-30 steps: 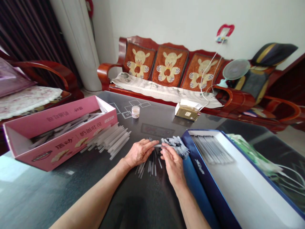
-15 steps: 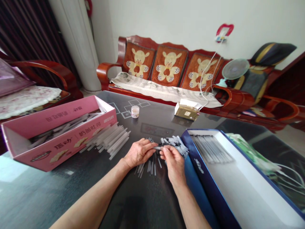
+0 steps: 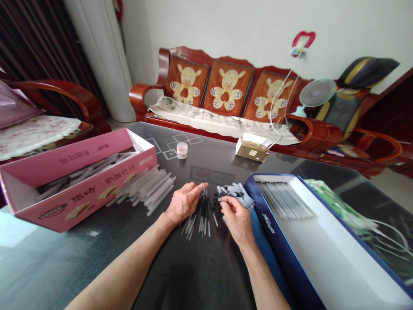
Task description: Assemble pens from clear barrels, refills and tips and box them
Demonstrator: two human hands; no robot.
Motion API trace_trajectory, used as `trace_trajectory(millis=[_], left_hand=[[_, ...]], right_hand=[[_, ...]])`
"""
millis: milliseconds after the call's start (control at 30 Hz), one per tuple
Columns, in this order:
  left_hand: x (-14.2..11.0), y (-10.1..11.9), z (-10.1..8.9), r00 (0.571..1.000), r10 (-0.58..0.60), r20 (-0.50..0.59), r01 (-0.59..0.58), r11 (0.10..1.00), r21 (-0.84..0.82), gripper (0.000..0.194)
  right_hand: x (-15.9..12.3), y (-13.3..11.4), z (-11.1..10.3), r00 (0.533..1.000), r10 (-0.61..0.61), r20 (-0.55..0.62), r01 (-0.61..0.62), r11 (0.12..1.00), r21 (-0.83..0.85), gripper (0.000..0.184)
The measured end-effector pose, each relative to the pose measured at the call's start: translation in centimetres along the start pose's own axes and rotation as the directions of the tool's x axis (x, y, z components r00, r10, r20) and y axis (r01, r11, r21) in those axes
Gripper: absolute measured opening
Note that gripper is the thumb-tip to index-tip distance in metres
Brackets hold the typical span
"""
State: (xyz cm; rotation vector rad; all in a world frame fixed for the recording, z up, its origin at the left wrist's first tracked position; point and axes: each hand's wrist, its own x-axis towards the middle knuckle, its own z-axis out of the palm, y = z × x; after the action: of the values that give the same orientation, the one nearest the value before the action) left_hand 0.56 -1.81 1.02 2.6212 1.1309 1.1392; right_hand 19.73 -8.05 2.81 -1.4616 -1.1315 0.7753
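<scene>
Left hand point(image 3: 184, 203) has parted from right hand point(image 3: 236, 220) (blue box rim point(image 3: 270, 234) near).

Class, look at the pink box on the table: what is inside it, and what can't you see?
The pink cardboard box holds a loose heap of pale sticks. Its near wall hides the box floor and the lowest sticks, so their number cannot be told.

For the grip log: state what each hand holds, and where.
Left hand holds nothing. Right hand curls beside piled plastic tubes; any hold cannot be told.
</scene>
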Motion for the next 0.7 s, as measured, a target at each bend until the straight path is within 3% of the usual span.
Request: trace_trajectory(millis=[100, 267, 467, 567, 700], left_hand=[[-0.1, -0.4, 0.2, 0.996, -0.054, -0.074, 0.055, 0.998, 0.020, 0.033], [-0.2, -0.4, 0.2, 0.996, -0.052, -0.071, 0.055, 0.998, 0.030, 0.030], [-0.2, -0.5, 0.4, 0.994, -0.055, -0.092, 0.056, 0.998, 0.015, 0.028], [-0.1, -0.5, 0.3, 0.995, -0.059, -0.081, 0.060, 0.998, 0.012, 0.028], [-0.1, -0.2, 0.1, 0.997, -0.065, -0.052, 0.065, 0.998, 0.002, 0.028]], right_hand=[[0.5, 0.0, -1.5, 0.993, -0.113, 0.021, 0.115, 0.980, -0.162, 0.007], [0.9, -0.4, -3.3, 0.984, -0.108, 0.141, 0.143, 0.953, -0.266, 0.013], [0.6, -0.3, -1.4, 0.946, -0.236, 0.223, 0.302, 0.892, -0.337, 0.016], [0.2, -0.2, -0.2, 0.913, -0.243, 0.328, 0.380, 0.799, -0.466, 0.021], [-0.2, -0.3, 0.4, 0.889, -0.201, 0.412, 0.442, 0.611, -0.656, 0.026]])
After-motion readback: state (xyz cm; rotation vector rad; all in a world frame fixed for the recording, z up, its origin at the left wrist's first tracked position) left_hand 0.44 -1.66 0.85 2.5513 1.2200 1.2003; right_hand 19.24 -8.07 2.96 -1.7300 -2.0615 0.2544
